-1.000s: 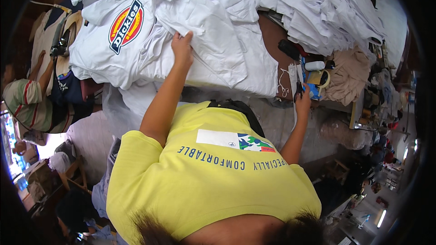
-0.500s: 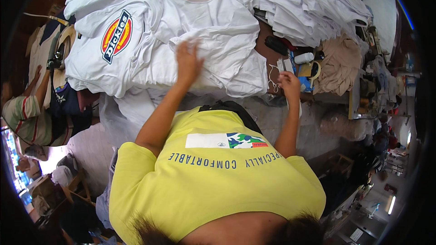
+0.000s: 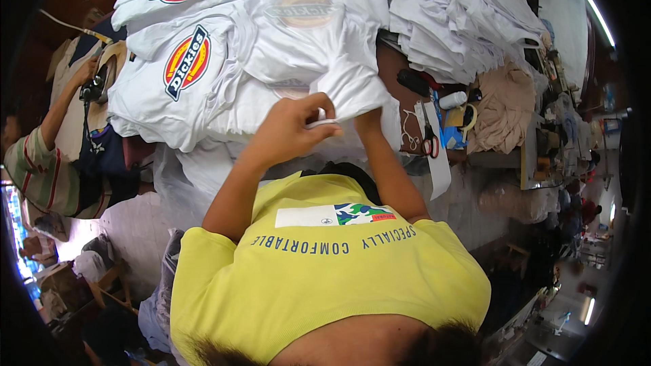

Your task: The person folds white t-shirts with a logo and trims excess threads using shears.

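A white T-shirt (image 3: 346, 91) lies in front of me on a stack of white shirts, its near edge lifted. My left hand (image 3: 293, 127) pinches that edge between thumb and fingers. Under the raised cloth goes my right hand (image 3: 368, 119); its fingers are hidden by the fabric. To the left, a white shirt with a red, yellow and dark blue oval print (image 3: 186, 62) lies face up. Black-handled scissors (image 3: 429, 142) rest on a long white strip (image 3: 441, 175), to the right of my right hand.
More white garments (image 3: 468, 17) are heaped at the far right, beside beige cloth (image 3: 505, 102). A roll of tape (image 3: 469, 116), a white cylinder (image 3: 453, 99) and a dark object (image 3: 412, 81) lie near the scissors. At left, another person's arm (image 3: 61, 105) reaches over dark garments.
My right hand has left the scissors area and moved left under the cloth. My left hand, earlier spread over the shirt, has come nearer and now grips its edge. The scissors now show plainly.
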Tool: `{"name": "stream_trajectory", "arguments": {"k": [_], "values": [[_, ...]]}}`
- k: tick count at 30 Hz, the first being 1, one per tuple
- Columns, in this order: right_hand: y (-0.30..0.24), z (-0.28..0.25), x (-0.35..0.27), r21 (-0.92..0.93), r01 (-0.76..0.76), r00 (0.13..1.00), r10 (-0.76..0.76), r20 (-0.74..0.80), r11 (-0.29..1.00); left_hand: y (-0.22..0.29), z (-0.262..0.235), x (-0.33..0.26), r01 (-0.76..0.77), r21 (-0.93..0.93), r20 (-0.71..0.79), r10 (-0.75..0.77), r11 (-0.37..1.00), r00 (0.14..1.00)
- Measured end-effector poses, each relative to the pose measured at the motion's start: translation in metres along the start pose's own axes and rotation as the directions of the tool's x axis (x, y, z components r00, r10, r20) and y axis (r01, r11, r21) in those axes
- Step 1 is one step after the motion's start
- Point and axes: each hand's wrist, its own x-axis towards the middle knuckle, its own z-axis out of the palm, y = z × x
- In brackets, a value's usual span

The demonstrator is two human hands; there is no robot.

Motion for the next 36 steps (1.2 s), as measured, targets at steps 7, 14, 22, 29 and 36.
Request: {"name": "stream_trajectory", "arguments": {"k": [7,14,22,29,36], "values": [[-0.040,-0.004,0.037,0.221,0.221,0.975,-0.222,-0.021,0.950,0.036,-0.001,-0.022,-0.072,-0.534,0.432,0.345,0.842,0.833],[-0.116,-0.024,0.125,0.493,0.155,0.977,-0.208,0.054,0.856,0.005,0.003,-0.006,-0.102,0.087,0.482,0.047,0.991,0.875],[-0.091,-0.084,0.104,0.531,-0.021,1.000,0.027,-0.003,0.847,0.000,0.031,0.027,-0.116,-0.429,-0.427,-0.088,0.896,0.900],[-0.074,-0.102,0.050,0.549,-0.150,0.982,0.187,-0.012,0.822,-0.018,-0.017,-0.008,-0.283,-0.777,-0.498,-0.275,0.562,0.823],[-0.087,-0.088,0.015,0.536,-0.173,0.985,0.154,0.081,0.827,-0.033,-0.026,-0.030,-0.251,-0.811,-0.457,-0.304,0.529,0.836]]}}
